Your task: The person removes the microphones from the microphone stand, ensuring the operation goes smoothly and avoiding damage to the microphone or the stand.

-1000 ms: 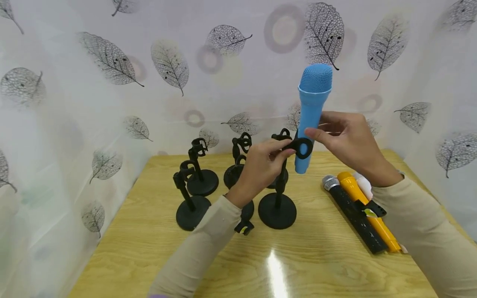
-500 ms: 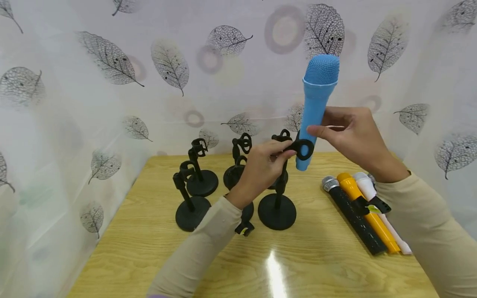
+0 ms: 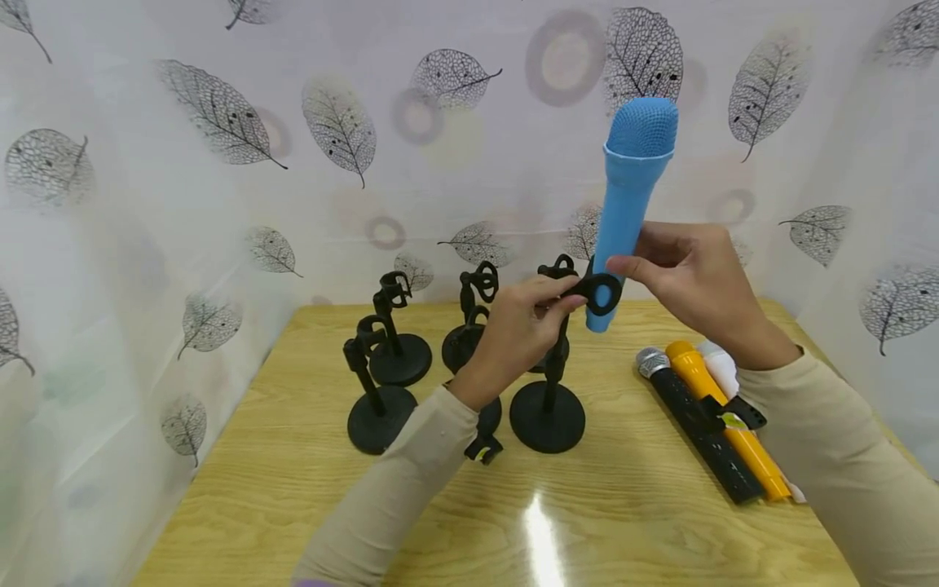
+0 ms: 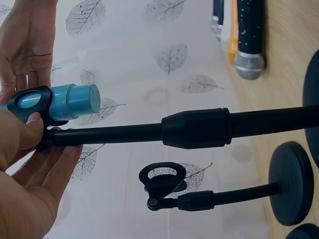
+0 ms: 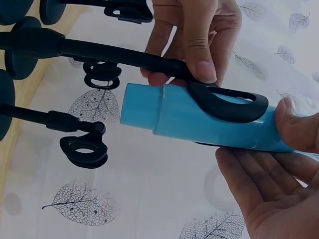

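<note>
My right hand (image 3: 697, 281) pinches the handle of a blue microphone (image 3: 631, 196), its mesh head up and leaning slightly right. The handle sits in the black clip (image 5: 224, 110) of a microphone stand (image 4: 109, 134), with its lower end sticking out below. Curled around the joint at the top of that stand is my left hand (image 3: 517, 330), thumb on the clip's base in the left wrist view. This stand's round base (image 3: 548, 416) is at the front right of the group of stands.
Several other black stands (image 3: 376, 416) with clips stand to the left and behind. At right lie a black microphone (image 3: 697, 424), a yellow one (image 3: 751, 448) and a white one (image 3: 719, 367), a small black piece (image 3: 734, 412) on top. Another small black piece (image 3: 484, 448) lies in front.
The blue microphone has moved slightly up and right and leans a little more, with its lower end still through the clip. My left hand keeps its hold, almost unmoved.
</note>
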### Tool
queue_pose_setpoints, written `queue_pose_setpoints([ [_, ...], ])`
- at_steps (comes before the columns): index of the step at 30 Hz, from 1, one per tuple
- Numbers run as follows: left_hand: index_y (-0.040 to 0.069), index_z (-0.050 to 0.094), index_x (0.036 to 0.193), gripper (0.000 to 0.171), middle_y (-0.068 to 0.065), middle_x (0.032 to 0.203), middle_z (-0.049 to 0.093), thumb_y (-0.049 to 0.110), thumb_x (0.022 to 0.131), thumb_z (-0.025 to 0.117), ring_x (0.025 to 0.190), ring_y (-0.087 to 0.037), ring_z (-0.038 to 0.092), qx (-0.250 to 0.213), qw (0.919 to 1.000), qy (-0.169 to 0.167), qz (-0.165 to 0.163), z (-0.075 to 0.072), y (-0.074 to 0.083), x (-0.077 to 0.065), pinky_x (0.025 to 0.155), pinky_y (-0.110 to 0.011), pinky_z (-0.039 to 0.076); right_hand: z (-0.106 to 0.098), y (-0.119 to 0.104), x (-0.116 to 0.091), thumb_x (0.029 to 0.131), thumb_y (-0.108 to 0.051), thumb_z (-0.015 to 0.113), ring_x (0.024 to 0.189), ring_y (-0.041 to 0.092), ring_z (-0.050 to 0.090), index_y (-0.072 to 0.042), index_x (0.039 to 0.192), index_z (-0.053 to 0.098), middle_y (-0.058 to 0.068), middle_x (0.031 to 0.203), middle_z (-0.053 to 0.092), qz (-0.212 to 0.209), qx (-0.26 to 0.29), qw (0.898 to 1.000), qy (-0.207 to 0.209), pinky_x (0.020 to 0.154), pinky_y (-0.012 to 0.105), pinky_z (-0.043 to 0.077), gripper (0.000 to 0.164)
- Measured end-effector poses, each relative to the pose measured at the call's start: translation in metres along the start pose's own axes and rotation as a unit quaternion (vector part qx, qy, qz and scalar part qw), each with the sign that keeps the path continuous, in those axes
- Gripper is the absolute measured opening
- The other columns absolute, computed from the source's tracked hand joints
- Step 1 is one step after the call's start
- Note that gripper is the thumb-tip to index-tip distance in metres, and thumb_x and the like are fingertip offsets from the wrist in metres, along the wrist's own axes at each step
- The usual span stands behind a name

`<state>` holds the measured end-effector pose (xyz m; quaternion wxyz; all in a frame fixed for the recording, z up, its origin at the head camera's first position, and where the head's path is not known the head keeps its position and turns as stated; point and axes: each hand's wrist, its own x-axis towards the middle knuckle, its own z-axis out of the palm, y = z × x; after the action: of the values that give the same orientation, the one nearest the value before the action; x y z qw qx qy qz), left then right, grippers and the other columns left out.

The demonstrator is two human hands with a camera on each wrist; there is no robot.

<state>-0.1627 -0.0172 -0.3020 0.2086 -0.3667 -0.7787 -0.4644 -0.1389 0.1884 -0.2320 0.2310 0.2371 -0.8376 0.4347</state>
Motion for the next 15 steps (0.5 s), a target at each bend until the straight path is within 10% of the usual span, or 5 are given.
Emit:
queue_pose_setpoints([
  [15,-0.001,0.07,0.125,0.03,-0.008,0.097,0.071,0.013,0.099,0.067,0.071,-0.009,0.057,-0.005,1.0,-0.001,-0.002,-0.0003,-0.0003,0.0007,0.063,-0.017,0.048,-0.0049,-0.006,0.0039,0.092,-0.011,0.077,0.083,-0.005,0.069,-0.001,0.126,0.071,0.022,0.112,0.072,0.035,0.001,0.999,-0.009,0.077,0.011,0.051,0.035],
])
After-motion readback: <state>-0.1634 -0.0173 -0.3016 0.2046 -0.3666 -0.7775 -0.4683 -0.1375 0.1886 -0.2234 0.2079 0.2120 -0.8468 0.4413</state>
